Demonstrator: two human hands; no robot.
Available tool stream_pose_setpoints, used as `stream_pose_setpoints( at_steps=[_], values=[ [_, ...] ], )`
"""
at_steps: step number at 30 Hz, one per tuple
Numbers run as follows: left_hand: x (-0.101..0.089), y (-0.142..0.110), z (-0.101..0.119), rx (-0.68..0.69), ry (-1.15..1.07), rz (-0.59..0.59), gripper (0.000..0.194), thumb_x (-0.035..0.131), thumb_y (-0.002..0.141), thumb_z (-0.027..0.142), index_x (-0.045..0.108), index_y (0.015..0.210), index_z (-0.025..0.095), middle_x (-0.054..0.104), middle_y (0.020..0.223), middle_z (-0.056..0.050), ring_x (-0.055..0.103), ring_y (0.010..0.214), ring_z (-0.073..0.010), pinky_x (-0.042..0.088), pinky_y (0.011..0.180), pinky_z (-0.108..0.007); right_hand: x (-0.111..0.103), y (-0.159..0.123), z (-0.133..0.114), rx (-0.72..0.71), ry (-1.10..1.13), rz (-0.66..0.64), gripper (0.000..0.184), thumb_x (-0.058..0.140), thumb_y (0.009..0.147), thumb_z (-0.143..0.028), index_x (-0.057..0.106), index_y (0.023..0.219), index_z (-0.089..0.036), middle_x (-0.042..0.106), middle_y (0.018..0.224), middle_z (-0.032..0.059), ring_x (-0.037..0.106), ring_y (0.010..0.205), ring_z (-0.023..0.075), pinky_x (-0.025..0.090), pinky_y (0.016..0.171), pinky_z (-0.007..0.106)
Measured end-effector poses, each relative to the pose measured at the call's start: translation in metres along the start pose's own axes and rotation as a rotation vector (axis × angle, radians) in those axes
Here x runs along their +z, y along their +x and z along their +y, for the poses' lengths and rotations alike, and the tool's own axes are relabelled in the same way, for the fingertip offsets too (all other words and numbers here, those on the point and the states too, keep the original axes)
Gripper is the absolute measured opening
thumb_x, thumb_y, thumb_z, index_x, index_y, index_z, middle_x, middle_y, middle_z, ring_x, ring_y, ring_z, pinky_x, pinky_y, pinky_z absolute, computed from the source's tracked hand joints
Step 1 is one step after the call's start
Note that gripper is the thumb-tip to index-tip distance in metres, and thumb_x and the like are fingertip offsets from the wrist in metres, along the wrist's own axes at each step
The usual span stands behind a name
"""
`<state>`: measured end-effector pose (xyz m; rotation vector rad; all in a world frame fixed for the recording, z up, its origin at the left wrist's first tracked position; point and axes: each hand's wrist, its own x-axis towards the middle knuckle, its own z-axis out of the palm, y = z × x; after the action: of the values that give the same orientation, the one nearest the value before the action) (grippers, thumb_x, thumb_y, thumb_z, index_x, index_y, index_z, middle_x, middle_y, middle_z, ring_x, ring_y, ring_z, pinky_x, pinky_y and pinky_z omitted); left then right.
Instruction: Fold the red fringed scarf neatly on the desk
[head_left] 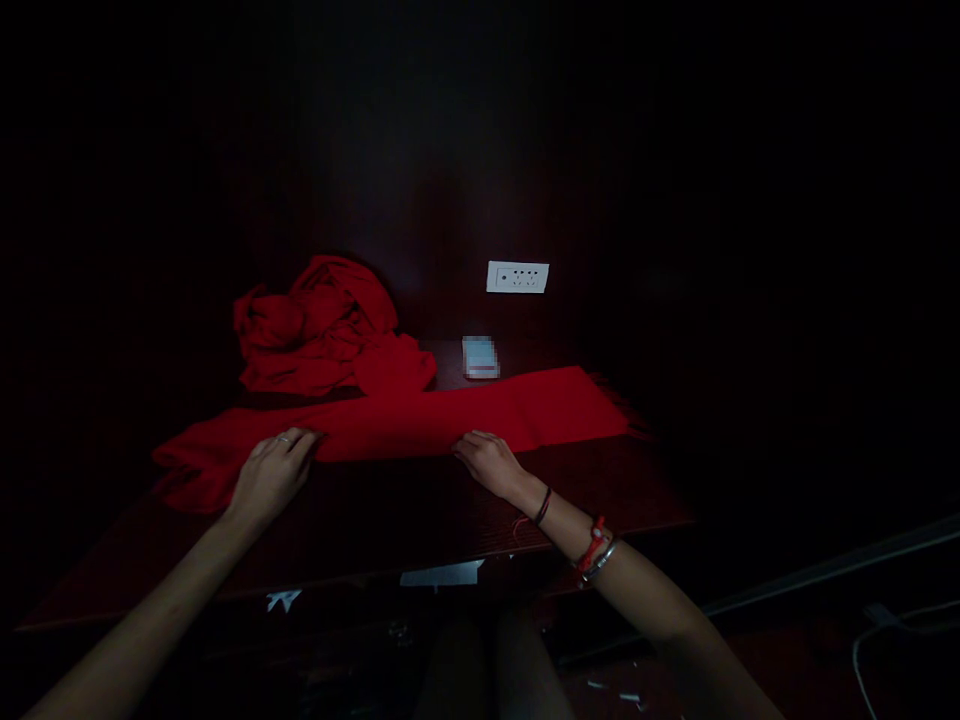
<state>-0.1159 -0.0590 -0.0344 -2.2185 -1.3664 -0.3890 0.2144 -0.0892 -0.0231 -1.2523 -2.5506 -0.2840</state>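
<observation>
A long red scarf [435,422], fringed at its right end, stretches across the dark table [390,510]. Its left end is bunched and spread wider. My left hand [276,468] is closed at the scarf's near edge, left of the middle, with a ring on one finger. Farther right along the same edge, my right hand [489,462] is closed too, fingers together on the cloth. The fingertips of both hands are partly hidden. Behind the scarf on the left lies a crumpled heap of red cloth [322,335].
A small pale, blurred item [480,357] lies behind the scarf near the wall. A white power socket [518,277] is set in the dark wall. Below the table's front edge are pale scraps [441,574], and a white cable [861,665] runs at the lower right.
</observation>
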Motion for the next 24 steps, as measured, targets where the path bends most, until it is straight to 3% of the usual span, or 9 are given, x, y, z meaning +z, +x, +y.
stream_pose_setpoints(
  at_steps=[5, 8, 11, 18, 24],
  values=[
    [-0.012, 0.000, -0.002, 0.086, -0.146, -0.072, 0.037, 0.027, 0.079, 0.014, 0.047, 0.110, 0.015, 0.054, 0.102, -0.010, 0.053, 0.088, -0.0209, 0.042, 0.076, -0.032, -0.004, 0.002, -0.008, 0.011, -0.033, -0.032, 0.018, 0.038, 0.084, -0.019, 0.054, 0.089, -0.016, 0.055, 0.084, 0.0056, 0.047, 0.079, 0.0150, 0.035, 0.070, 0.027],
    [-0.022, 0.004, 0.000, 0.208, -0.199, -0.158, 0.035, 0.033, 0.083, 0.029, 0.046, 0.111, 0.013, 0.055, 0.104, -0.010, 0.053, 0.091, -0.0223, 0.039, 0.081, -0.035, -0.002, 0.005, -0.018, 0.032, -0.049, -0.034, 0.017, 0.038, 0.084, -0.019, 0.054, 0.089, -0.016, 0.054, 0.085, 0.0056, 0.046, 0.080, 0.0157, 0.036, 0.071, 0.028],
    [-0.023, 0.005, 0.001, 0.276, -0.231, -0.187, 0.045, 0.041, 0.078, 0.043, 0.046, 0.111, 0.013, 0.055, 0.106, -0.011, 0.052, 0.093, -0.0242, 0.037, 0.084, -0.037, 0.000, 0.006, -0.023, 0.052, -0.059, -0.032, 0.017, 0.037, 0.084, -0.018, 0.055, 0.085, -0.017, 0.054, 0.084, 0.0056, 0.046, 0.079, 0.0156, 0.036, 0.069, 0.027],
    [-0.008, 0.001, -0.006, 0.238, -0.181, -0.138, 0.036, 0.029, 0.080, 0.020, 0.051, 0.108, 0.018, 0.059, 0.097, -0.008, 0.056, 0.084, -0.0205, 0.042, 0.077, -0.032, 0.005, 0.004, -0.023, 0.060, -0.050, -0.008, 0.015, 0.040, 0.083, -0.018, 0.055, 0.084, -0.018, 0.054, 0.083, 0.0035, 0.045, 0.077, 0.0144, 0.037, 0.067, 0.025],
    [-0.004, 0.000, -0.008, 0.221, -0.061, -0.129, 0.038, 0.026, 0.080, 0.019, 0.053, 0.106, 0.016, 0.059, 0.097, -0.009, 0.056, 0.084, -0.0206, 0.042, 0.077, -0.033, 0.004, 0.005, -0.019, 0.001, -0.053, -0.007, 0.015, 0.040, 0.083, -0.018, 0.055, 0.087, -0.018, 0.054, 0.083, 0.0030, 0.047, 0.078, 0.0140, 0.037, 0.068, 0.025]
  ],
)
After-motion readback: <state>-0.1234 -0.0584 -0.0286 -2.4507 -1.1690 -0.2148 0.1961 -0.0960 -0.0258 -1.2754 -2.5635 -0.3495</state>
